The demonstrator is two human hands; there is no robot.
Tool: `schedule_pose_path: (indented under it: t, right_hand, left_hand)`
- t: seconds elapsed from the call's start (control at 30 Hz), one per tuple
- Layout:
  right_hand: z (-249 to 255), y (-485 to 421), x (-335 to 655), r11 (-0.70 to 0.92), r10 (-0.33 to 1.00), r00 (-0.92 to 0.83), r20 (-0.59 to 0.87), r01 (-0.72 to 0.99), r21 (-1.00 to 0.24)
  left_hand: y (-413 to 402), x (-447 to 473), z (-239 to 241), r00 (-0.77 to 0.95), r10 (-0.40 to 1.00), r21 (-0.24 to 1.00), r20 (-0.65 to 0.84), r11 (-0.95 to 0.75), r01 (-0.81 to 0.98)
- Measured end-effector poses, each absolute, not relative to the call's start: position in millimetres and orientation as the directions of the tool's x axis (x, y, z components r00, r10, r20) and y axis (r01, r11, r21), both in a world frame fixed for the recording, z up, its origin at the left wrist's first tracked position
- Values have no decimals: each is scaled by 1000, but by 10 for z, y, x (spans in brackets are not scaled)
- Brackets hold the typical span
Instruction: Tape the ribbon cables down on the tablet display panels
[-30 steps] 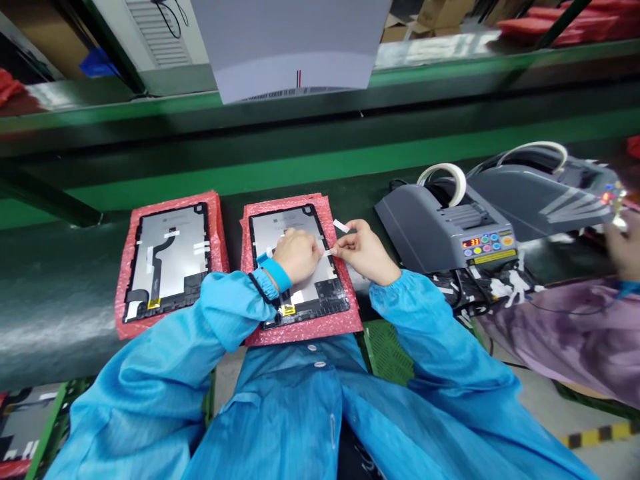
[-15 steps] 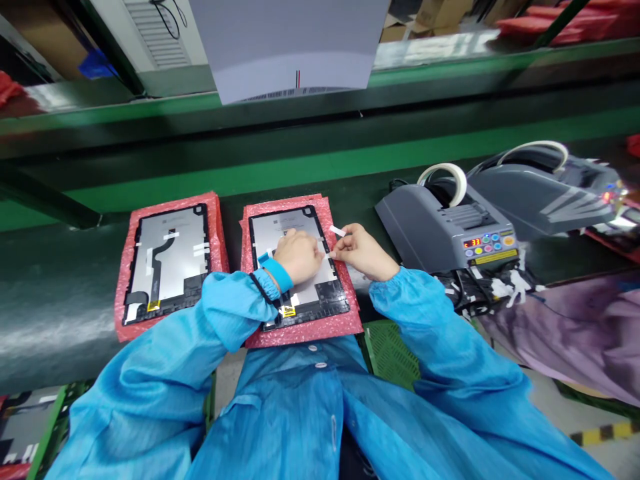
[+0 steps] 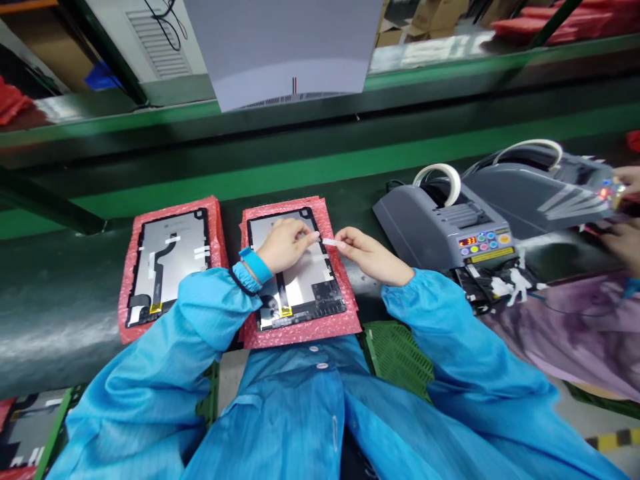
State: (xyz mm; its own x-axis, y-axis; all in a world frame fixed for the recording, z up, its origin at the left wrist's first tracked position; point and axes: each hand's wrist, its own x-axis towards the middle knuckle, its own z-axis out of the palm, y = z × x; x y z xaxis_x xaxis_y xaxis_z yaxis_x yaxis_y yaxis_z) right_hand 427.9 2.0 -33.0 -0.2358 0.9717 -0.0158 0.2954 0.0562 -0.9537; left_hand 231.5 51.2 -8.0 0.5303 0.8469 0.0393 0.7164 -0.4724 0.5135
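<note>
On a red bubble-wrap sheet (image 3: 345,317) lies a tablet display panel (image 3: 305,283), its silver back up within a black frame. My left hand (image 3: 285,245), wearing a blue wrist band, rests over the panel's upper part. Its thumb points toward the right edge, apart from the curved fingers, with nothing visible in its grasp. Just past that edge my right hand (image 3: 373,255) pinches a short strip of white tape (image 3: 329,242) between thumb and forefinger. The strip's free end points at my left thumb. My left hand hides part of the panel and its cable.
A second display panel (image 3: 185,267) with tape strips lies on red bubble wrap to the left. Right of me stand a grey tape dispenser (image 3: 430,227) and another dispenser (image 3: 530,187), where a co-worker's hands (image 3: 625,243) show. A green crate (image 3: 397,357) sits below the bench edge.
My left hand has shifted up and left on the panel. My right hand has drawn slightly away from the panel's edge, the tape strip now pointing left. A co-worker's hands have appeared at the far right.
</note>
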Motion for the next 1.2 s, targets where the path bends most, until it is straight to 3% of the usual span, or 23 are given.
schedule_pose_path:
  t: [0.2, 0.5, 0.63, 0.93, 1.2]
  right_hand:
    - [-164, -9, 4196, 181, 940, -340, 11, 473, -862]
    - [-276, 56, 4249, -38, 987, -130, -95, 386, -922]
    - [-280, 98, 4183, -12, 986, -148, -77, 397, -918]
    - [-306, 193, 4078, 48, 988, -146, -59, 638, -769]
    - [-348, 215, 4094, 66, 984, -169, -62, 661, -747]
  left_hand:
    - [472, 2365, -51, 591, 807, 526, -2, -501, 687]
    - [496, 2356, -139, 561, 823, 533, -87, -437, 724]
    - [490, 2355, -127, 552, 825, 522, -122, -419, 743]
    - [445, 2425, -172, 466, 865, 381, -188, -373, 846]
    - [431, 2444, -217, 460, 872, 363, -166, -380, 851]
